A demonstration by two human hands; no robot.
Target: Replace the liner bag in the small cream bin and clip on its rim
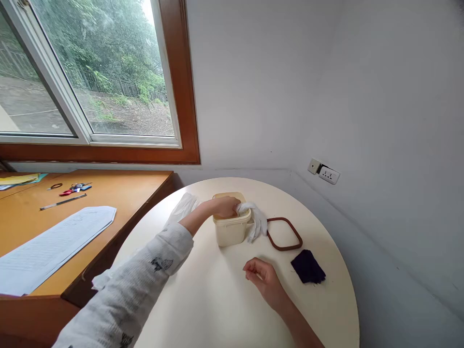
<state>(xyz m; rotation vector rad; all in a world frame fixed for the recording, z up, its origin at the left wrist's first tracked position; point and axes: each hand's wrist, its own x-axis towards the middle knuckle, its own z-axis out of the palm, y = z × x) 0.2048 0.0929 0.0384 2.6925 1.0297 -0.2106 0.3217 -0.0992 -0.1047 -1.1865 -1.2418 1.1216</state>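
Note:
My left hand (226, 207) reaches over the rim of a cream plastic tub (232, 234), its fingers dipping inside and mostly hidden. Beside those fingers, a white cloth (258, 222) with finger-like strips, perhaps a glove, hangs over the tub's right edge. Whether the left fingers grip it I cannot tell. Nearer to me, my right hand (263, 278) hovers above or rests on the table, fingers curled in against the thumb, with nothing visible in them. To its right lies a folded dark purple cloth (308, 267). A brown rounded-square frame (300, 241) lies just behind that.
The round cream table (217, 299) stands against the wall. A crumpled clear plastic bag (184, 205) lies left of the tub. On the wooden desk (137, 188) are papers (65, 241), a pen (63, 202) and small keys or clips (76, 189). A socket (329, 175) is on the wall.

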